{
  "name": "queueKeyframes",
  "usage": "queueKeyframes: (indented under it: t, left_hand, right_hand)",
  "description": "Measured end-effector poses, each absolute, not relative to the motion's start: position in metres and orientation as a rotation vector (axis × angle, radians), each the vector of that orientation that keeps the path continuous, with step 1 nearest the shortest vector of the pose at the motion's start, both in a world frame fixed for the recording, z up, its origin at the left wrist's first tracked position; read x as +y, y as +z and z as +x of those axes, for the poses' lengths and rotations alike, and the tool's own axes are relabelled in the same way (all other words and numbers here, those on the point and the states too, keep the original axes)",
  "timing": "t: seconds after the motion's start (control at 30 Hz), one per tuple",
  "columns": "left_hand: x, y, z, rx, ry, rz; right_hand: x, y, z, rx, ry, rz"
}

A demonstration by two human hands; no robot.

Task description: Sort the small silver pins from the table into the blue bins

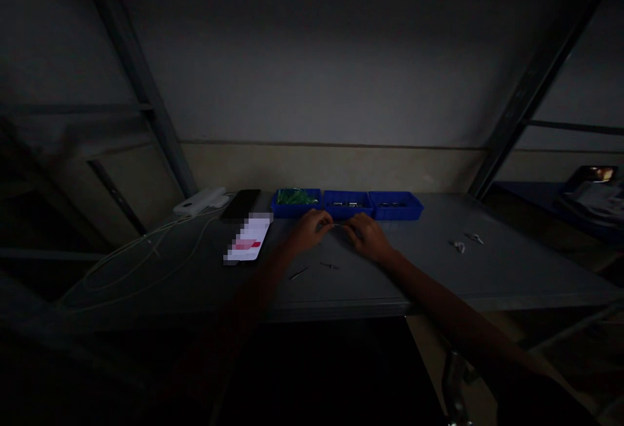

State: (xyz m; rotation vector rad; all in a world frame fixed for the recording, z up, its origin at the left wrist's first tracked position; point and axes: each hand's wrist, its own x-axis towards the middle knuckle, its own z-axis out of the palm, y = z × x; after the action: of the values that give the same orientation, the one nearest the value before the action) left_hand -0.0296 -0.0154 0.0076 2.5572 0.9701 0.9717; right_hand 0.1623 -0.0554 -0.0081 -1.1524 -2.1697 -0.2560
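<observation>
Over the middle of the grey table [419, 276], my left hand [311, 229] and my right hand [366, 236] face each other with pinched fingers. A thin, slim metal piece [339, 225] spans the small gap between them, and both hands grip it. The dim light hides its exact kind. Closer to me on the table lie two thin metal pieces, one slanted [299, 273] and one with a thicker middle [329, 266]. Just beyond my hands stand three blue bins: the left bin [274, 210] holds green plastic-wrapped items, while the middle bin [327, 211] and right bin [414, 213] hold small metal parts.
Left of my hands lie a phone with a lit screen [253, 237], a dark phone-like slab [242, 205] and a white power strip [199, 201] with loose white cables [141, 250]. Small whitish items [458, 246] rest at the right. Metal posts [160, 133] frame the table.
</observation>
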Motion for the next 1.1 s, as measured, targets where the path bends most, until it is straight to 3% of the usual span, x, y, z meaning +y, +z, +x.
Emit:
queueKeyframes:
  t: [1.1]
  left_hand:
    - [-0.0199,0.013,-0.0289,0.933,1.009,2.516]
  right_hand:
    - [-0.0563,-0.0039,0.1651,-2.039,-0.203,-1.078]
